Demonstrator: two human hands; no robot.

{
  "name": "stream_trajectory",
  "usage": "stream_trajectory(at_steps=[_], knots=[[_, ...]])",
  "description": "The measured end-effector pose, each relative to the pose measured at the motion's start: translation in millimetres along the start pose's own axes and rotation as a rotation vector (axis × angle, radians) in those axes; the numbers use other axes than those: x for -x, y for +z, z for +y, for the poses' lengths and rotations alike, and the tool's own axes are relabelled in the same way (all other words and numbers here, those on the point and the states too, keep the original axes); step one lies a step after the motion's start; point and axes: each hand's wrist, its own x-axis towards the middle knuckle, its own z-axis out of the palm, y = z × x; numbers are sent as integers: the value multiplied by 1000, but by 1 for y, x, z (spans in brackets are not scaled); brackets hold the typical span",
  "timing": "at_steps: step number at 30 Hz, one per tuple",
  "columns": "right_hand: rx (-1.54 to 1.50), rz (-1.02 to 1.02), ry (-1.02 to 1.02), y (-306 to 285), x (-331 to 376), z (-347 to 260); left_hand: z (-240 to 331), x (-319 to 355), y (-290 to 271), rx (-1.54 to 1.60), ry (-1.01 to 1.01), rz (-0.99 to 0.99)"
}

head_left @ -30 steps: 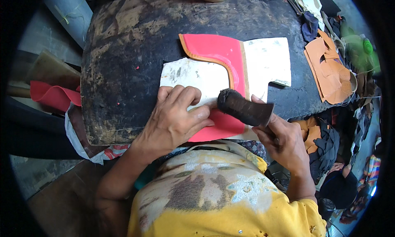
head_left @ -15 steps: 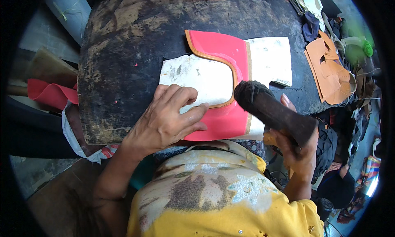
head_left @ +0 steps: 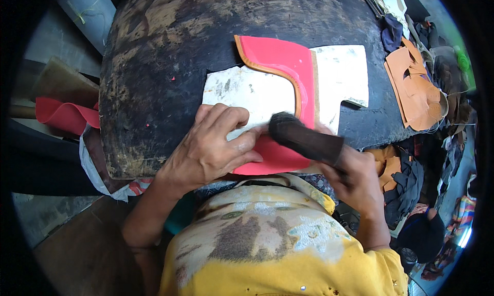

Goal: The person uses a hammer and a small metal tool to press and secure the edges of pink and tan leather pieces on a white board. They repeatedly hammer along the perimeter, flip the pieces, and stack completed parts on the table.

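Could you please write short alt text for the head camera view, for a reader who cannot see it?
Seen from above, a person's left hand presses a white paper pattern and a red leather piece flat on a worn dark work table, while the right hand holds a dark hammer with its head on the red piece. Tan leather cut-outs lie at right.

— What did the place look like?
— A dark, worn counter (head_left: 154, 90), scuffed pale in patches, filled the middle. A grey concrete floor (head_left: 36, 219) lay to its left.
— And the right side?
— Tan leather cut-outs (head_left: 417, 90) sat at the counter's edge, with dark scraps (head_left: 406, 177) heaped below. Daylight fell evenly from above.
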Motion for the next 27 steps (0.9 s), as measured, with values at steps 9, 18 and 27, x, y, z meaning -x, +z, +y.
stream_trajectory(at_steps=[9,18,27], knots=[[-72,197,-95,3,-6,-8,0,3,2,24,-13,31],[-13,178,-89,13,-6,-3,1,3,2,27,-23,86],[283,402,164,13,-14,31,12,14,3,80,-181,113]])
